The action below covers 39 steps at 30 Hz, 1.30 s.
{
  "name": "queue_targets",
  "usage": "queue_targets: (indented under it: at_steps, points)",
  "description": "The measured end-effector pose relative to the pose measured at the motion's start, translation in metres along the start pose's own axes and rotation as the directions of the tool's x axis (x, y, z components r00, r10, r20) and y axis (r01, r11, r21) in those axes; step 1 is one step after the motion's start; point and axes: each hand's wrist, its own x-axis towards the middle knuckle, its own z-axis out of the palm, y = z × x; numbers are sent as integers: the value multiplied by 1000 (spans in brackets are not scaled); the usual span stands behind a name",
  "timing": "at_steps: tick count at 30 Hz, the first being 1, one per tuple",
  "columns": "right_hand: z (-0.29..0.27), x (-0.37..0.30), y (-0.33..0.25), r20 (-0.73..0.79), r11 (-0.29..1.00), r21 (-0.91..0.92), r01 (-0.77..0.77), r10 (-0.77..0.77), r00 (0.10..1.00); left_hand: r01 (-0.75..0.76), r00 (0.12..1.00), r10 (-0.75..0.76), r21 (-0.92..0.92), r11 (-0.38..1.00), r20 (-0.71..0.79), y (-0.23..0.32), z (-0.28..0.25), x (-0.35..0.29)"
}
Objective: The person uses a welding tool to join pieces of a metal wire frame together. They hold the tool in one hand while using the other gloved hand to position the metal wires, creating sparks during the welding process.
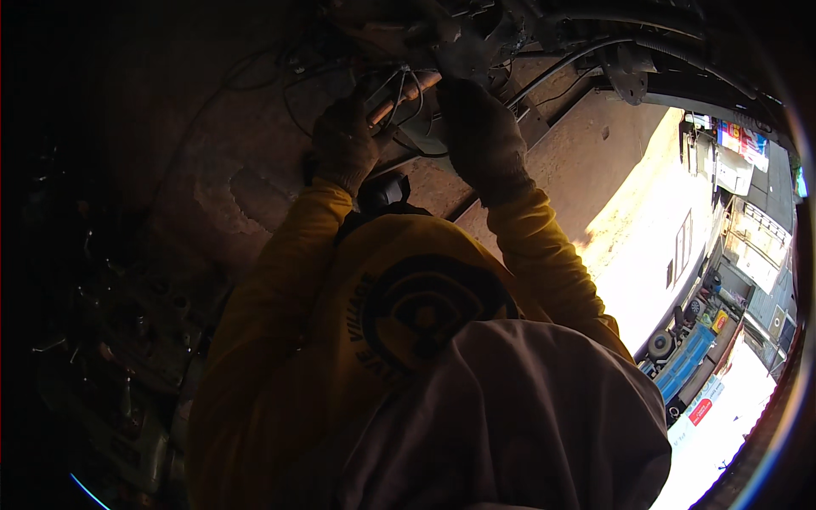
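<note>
Both my hands wear pale knitted gloves and reach up among dark wires and metal parts. My left hand [344,144] is curled closed beside the lower end of an orange-brown, rod-like piece [393,105]; shadow hides what it grips. On the other side of that piece, my right hand [483,136] is raised against a dark metal part, its fingers lost in deep shadow. Thin dark wires [420,100] loop between the two hands. A dark, blocky object [384,192] sits just below them, near my left wrist.
Dark metal brackets [627,75] and a curved hose [571,61] run across the top right. A bare brownish surface [586,140] lies beyond my right hand. Bright sunlit ground [654,229] shows at the right, with a blue vehicle-like shape [687,361] and wheels farther off.
</note>
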Motion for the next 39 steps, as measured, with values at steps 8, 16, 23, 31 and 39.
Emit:
queue_targets:
  at_steps: [8,16,23,31,39]
  points:
    - [14,-13,4,-116,997,-76,-3,-5,993,-97,988,104,68,993,-110,-5,9,-4]
    - [42,-31,11,-131,998,-68,-17,8,991,-138,979,144,50,989,-147,-5,6,0]
    - [46,-31,17,-85,981,65,-183,188,979,-138,976,141,32,990,-164,-5,5,0]
    - [61,-34,18,21,936,37,-349,349,937,-139,986,138,-7,990,-93,-3,4,-5]
    - [63,-59,33,-150,951,179,-251,279,949,81,996,-80,0,997,50,5,1,-1]
